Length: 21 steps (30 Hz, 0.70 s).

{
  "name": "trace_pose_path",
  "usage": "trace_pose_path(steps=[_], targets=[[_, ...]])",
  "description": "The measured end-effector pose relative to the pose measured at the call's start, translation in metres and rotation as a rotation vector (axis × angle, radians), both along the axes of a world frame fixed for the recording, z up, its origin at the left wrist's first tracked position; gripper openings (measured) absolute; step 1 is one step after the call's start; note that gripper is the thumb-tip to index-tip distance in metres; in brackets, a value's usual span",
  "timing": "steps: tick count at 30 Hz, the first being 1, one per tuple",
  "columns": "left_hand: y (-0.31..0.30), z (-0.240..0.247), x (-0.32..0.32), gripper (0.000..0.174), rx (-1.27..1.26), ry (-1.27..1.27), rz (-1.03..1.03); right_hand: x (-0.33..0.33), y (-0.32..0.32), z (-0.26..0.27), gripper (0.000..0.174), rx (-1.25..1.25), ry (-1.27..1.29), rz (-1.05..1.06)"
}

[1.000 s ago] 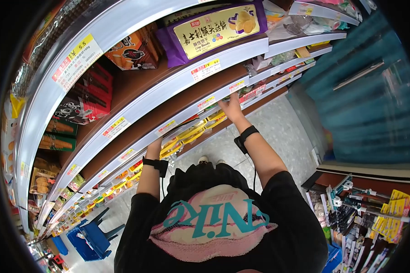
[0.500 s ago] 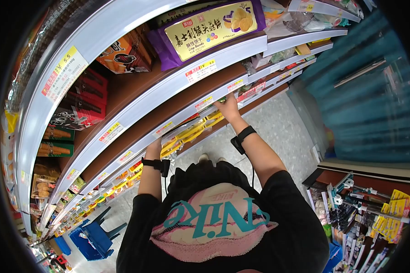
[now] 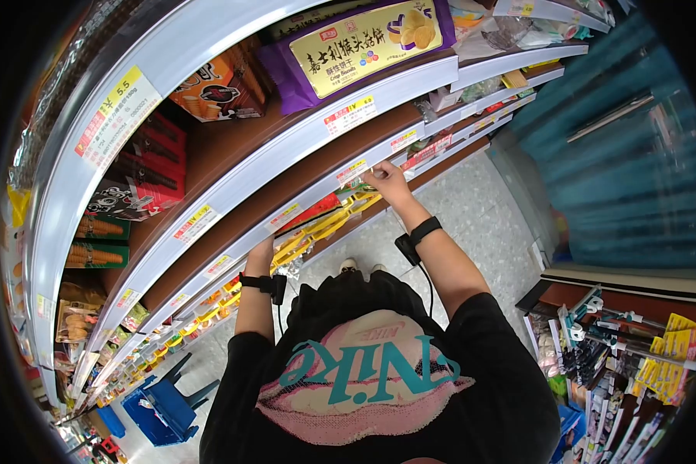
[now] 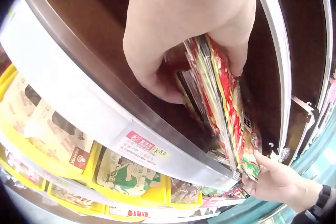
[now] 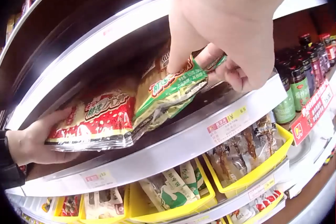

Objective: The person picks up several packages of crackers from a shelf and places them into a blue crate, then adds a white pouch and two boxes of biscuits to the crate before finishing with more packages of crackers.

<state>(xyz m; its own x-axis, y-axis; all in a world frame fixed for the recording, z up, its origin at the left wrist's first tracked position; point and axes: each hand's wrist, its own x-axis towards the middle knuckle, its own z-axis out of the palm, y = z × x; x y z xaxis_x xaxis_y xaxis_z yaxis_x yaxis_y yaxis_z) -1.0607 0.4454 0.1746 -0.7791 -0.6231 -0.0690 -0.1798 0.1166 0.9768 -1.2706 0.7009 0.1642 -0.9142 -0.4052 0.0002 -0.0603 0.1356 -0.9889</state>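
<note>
In the right wrist view, my left hand [image 5: 34, 141] grips the left end of a red snack bag [image 5: 100, 116] in clear wrap. The left wrist view has this hand [image 4: 189, 29] from above, thumb and fingers on either side of the bag's red edge [image 4: 223, 87]. My right hand [image 5: 226, 29] pinches the right end of a green-and-yellow snack bag [image 5: 170, 90], which lies against the red one on the shelf. From the head, my right hand [image 3: 389, 184] is at the shelf's front edge, while the shelf mostly hides my left hand [image 3: 263, 249].
Yellow bins [image 5: 173, 198] of packets line the level below. Sauce bottles [image 5: 300, 90] stand to the right. A purple biscuit pack [image 3: 371, 50] lies on a higher shelf. A blue stool [image 3: 161, 406] stands on the floor at the lower left.
My right hand has shifted slightly left and back from the shelf, its fingers now more visible. More of the red bag shows past the shelf edge. My left hand has barely moved.
</note>
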Motion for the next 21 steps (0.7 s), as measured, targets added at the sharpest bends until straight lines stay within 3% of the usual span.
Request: trace_pose_path(steps=[2, 5, 8, 10, 14, 16, 21], targets=[[-0.002, 0.002, 0.002, 0.034, -0.015, -0.015, -0.011, 0.006, -0.004, -0.003, 0.027, -0.192, -0.19, 0.057], [-0.005, -0.002, 0.006, 0.034, 0.067, -0.029, -0.047, 0.026, -0.002, 0.021, 0.034, -0.237, -0.419, 0.072], [-0.004, 0.0, 0.012, 0.036, 0.209, 0.03, -0.084, 0.037, 0.001, 0.03, 0.032, -0.111, -0.494, 0.081], [-0.006, -0.005, 0.015, 0.041, 0.333, 0.035, -0.093, 0.049, -0.001, 0.039, 0.033, -0.152, -0.487, 0.067], [0.006, 0.022, 0.02, 0.039, 0.347, 0.013, -0.152, 0.063, 0.001, 0.032, 0.038, -0.216, -0.382, 0.115], [0.011, 0.027, 0.026, 0.038, 0.495, -0.01, -0.148, 0.069, 0.004, 0.02, 0.039, -0.194, -0.365, 0.117], [0.016, 0.024, 0.042, 0.042, 0.48, 0.036, -0.221, 0.09, 0.017, 0.025, 0.039, -0.171, -0.333, 0.114]])
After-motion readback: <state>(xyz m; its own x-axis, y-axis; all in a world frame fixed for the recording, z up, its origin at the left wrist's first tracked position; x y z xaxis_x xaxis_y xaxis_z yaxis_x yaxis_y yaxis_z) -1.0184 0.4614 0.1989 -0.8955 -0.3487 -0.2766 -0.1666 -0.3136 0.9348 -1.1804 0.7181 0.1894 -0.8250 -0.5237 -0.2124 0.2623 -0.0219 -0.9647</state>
